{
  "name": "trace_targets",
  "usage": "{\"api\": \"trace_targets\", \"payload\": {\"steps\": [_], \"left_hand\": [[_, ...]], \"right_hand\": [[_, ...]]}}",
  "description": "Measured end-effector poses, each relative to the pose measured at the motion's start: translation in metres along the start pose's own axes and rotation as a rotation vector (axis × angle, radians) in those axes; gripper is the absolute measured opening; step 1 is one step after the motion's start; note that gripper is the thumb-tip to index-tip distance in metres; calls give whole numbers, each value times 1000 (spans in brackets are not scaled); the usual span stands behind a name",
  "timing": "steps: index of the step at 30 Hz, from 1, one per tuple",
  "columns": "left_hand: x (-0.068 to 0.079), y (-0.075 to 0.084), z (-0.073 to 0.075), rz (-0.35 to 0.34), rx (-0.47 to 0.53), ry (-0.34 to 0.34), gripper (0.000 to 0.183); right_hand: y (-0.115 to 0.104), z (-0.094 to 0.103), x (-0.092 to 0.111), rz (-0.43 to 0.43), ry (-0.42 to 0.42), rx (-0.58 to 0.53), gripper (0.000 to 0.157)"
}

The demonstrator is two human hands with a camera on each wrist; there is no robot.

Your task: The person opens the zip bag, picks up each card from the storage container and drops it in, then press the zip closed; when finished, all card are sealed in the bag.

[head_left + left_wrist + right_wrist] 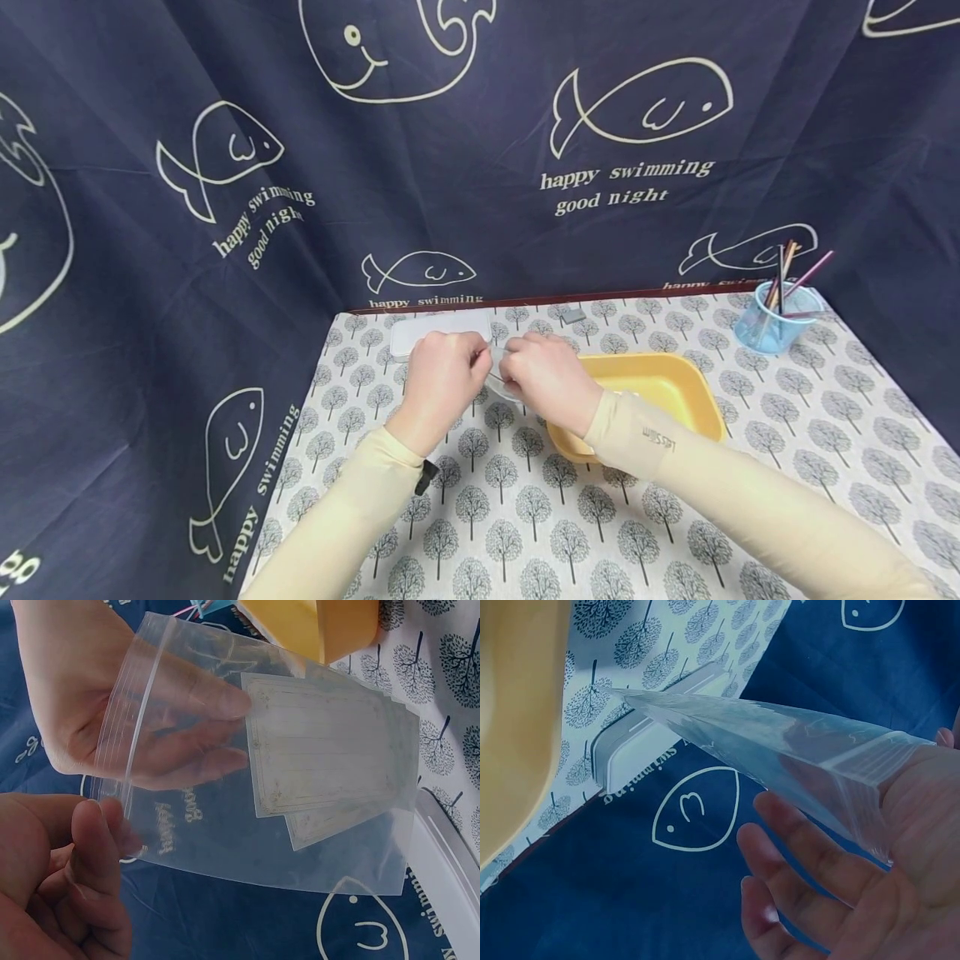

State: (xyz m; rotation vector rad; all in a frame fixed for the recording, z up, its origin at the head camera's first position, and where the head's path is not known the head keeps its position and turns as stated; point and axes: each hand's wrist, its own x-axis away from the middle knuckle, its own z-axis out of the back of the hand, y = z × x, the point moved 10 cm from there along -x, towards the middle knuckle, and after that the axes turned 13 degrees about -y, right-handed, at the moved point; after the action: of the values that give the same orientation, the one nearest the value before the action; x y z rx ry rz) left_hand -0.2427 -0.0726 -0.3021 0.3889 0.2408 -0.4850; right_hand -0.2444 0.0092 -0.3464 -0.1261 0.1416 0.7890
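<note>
A clear zip-top bag [337,862] holds several pale cards [322,742] with lined faces and ornamented borders, slightly fanned. My left hand [67,877] pinches the bag's edge beside the zip strip between thumb and fingers. Across the mouth end lies my right hand [165,712], its fingers showing through the plastic with their tips near the cards' edge. In the right wrist view the bag [780,739] narrows away from that hand, and several relaxed fingers [810,855] stretch out below it. From the head view, both hands meet over the table and mostly cover the bag [501,387].
A yellow tray [705,400] sits right beside my right forearm. Behind my left hand lies a flat white case [438,327]. A small grey block [573,316] is near the table's back edge; a blue cup [772,325] of pencils stands back right. A dark fish-print curtain [465,192] hangs behind.
</note>
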Motion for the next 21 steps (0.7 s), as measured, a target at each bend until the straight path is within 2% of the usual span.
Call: {"api": "trace_targets", "payload": {"steps": [5, 13, 18, 21], "left_hand": [[1, -2, -1, 2, 4, -4, 16], [2, -9, -2, 5, 8, -10, 15], [3, -14, -3, 30, 11, -31, 15], [4, -17, -5, 51, 19, -48, 15]], "right_hand": [[0, 0, 0, 8, -14, -35, 18], [3, 19, 13, 38, 8, -199, 9], [16, 36, 29, 21, 54, -277, 5], [32, 39, 38, -20, 51, -306, 3]]}}
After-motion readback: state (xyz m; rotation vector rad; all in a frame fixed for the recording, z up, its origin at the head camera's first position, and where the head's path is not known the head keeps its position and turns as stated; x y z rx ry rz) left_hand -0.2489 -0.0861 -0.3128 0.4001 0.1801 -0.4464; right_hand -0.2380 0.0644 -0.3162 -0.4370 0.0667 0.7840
